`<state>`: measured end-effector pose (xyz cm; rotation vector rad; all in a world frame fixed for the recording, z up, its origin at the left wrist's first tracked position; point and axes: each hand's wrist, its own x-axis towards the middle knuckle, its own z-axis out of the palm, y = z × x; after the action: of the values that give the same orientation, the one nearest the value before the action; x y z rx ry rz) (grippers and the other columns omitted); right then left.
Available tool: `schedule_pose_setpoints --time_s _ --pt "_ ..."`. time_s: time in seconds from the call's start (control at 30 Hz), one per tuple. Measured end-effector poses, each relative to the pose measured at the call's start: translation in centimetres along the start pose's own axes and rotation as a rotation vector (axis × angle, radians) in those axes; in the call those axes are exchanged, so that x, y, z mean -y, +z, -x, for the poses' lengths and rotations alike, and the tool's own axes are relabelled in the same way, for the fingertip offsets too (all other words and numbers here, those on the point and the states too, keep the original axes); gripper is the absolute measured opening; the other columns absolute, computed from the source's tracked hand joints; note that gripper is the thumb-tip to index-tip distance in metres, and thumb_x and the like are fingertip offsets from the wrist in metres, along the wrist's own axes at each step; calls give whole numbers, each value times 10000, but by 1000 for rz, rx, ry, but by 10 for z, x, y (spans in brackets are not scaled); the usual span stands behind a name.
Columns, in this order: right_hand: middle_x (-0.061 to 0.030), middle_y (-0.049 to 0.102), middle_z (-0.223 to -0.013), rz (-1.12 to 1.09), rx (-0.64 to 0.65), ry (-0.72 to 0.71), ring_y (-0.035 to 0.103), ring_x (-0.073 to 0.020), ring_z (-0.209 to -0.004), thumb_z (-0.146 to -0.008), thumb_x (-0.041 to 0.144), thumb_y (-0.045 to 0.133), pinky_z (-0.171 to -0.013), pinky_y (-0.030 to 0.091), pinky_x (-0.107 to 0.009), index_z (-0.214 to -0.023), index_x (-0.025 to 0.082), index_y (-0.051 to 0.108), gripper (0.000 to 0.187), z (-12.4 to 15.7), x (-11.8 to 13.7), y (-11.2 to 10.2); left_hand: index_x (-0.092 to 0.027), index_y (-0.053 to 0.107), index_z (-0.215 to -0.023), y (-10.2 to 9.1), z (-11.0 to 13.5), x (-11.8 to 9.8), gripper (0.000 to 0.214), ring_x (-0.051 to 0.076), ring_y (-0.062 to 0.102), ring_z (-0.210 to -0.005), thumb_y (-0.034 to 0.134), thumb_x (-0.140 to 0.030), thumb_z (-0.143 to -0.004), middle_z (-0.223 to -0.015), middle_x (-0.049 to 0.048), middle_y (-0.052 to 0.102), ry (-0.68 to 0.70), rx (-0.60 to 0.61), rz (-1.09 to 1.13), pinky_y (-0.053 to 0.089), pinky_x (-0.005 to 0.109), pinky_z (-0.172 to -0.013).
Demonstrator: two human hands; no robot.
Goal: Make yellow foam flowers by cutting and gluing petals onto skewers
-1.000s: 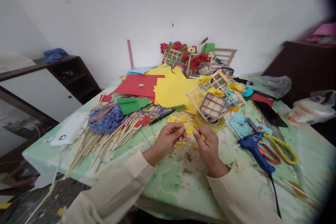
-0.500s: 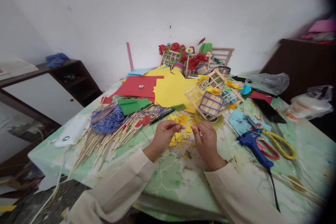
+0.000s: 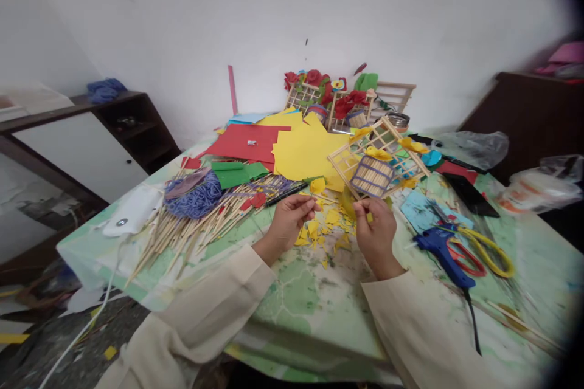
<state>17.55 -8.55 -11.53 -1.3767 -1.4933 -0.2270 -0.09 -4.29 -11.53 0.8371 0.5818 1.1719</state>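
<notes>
My left hand [image 3: 292, 219] is closed in a pinch above the table; what sits between its fingertips is too small to make out. A yellow paper piece [image 3: 318, 185] shows just beyond those fingertips, and I cannot tell whether they touch it. To the right, my right hand [image 3: 376, 228] has thumb and fingers pressed together, their contents also unclear. It is in front of a yellowish tape roll [image 3: 348, 203], hiding part of it. Between and below the hands lie yellow paper scraps [image 3: 332, 217]. Behind the right hand leans a stick lattice with yellow flowers [image 3: 337, 161] and a small stick basket [image 3: 371, 176].
Left are thin wooden sticks [image 3: 182, 242], purple yarn [image 3: 196, 199] and a white device [image 3: 130, 214] with a cable. Yellow sheets [image 3: 305, 149] and red paper [image 3: 249, 140] lie behind. A blue glue gun [image 3: 444, 252] and scissors [image 3: 490, 252] lie right.
My hands have moved apart, with a wider gap between the fingertips. The whole view has shifted slightly, so the table things appear a little further right.
</notes>
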Motion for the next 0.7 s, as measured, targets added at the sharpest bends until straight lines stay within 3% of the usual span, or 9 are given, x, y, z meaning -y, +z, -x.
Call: schedule_pose_setpoints --time_s 0.23,0.4,0.57,0.7 --pt "0 426 -561 112 96 -150 429 -177 -593 -854 238 427 -578 305 -310 -563 225 364 298 4 4 0 -110 683 -790 1 1 2 237 37 542 -510 779 -244 -620 -664 43 675 -26 14 24 436 149 -522" --pt "2 392 -543 166 80 -158 404 -174 -582 -825 225 434 -567 287 -310 -545 231 304 309 2 5 -8 -111 674 -759 0 -2 -2 228 32 537 -507 789 -222 -597 -656 35 670 -24 -15 49 433 136 -505" --pt "16 342 -521 194 -84 -39 372 -152 -548 -842 250 431 -548 260 -314 -537 240 276 342 -6 -12 -29 -126 667 -753 -16 -18 -26 183 20 541 -526 773 -163 -609 -676 14 661 145 -128 150 421 109 -494" --pt "47 233 -494 215 -209 128 259 -107 -476 -866 322 450 -509 195 -303 -507 242 209 440 -11 -24 -41 -129 655 -759 -31 -29 -49 136 6 516 -501 744 -160 -661 -658 0 650 308 -207 208 398 92 -470"
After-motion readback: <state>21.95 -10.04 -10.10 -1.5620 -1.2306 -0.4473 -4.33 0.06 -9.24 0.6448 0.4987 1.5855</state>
